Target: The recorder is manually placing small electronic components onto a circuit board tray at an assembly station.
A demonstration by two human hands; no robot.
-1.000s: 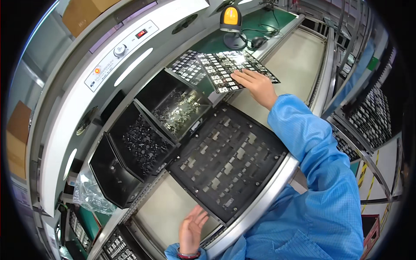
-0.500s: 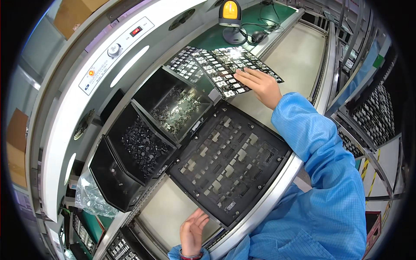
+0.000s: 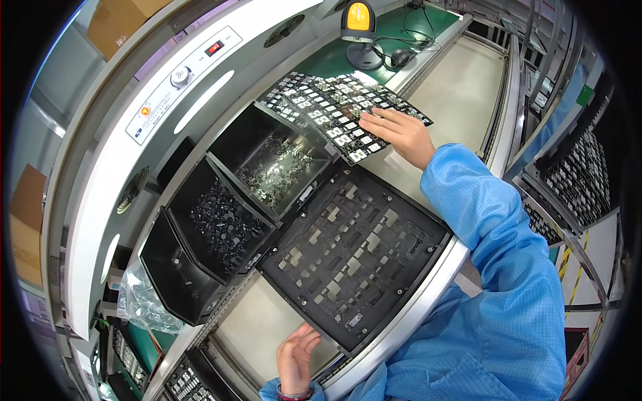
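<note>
My right hand (image 3: 400, 136) grips the near right edge of a black circuit board panel (image 3: 344, 110) with many pale components. Its fingers lie on the top face and the thumb is hidden. The panel slants above the belt, overlapping another populated panel (image 3: 284, 93) behind it. Nearer to me lies a black fixture tray (image 3: 354, 250) with cut pockets, small pins and pale patches. By its lower left edge is my left hand (image 3: 296, 357), fingers loosely bent and apart from the palm, holding nothing visible. Whether the fingertips touch the edge is unclear.
Black bins stand left of the fixture: one with shiny metal pieces (image 3: 277, 174), one with small dark parts (image 3: 224, 224), one with a few pieces (image 3: 184, 267). A yellow-and-black scanner (image 3: 359, 30) stands on a green mat. A white ionizer-like unit (image 3: 184, 80) arches overhead. Clear plastic (image 3: 144, 301) lies left.
The held panel has tilted and shifted slightly, its near corner now lower and the bright glare on it gone. My right hand stays on its edge. My left hand has barely moved.
</note>
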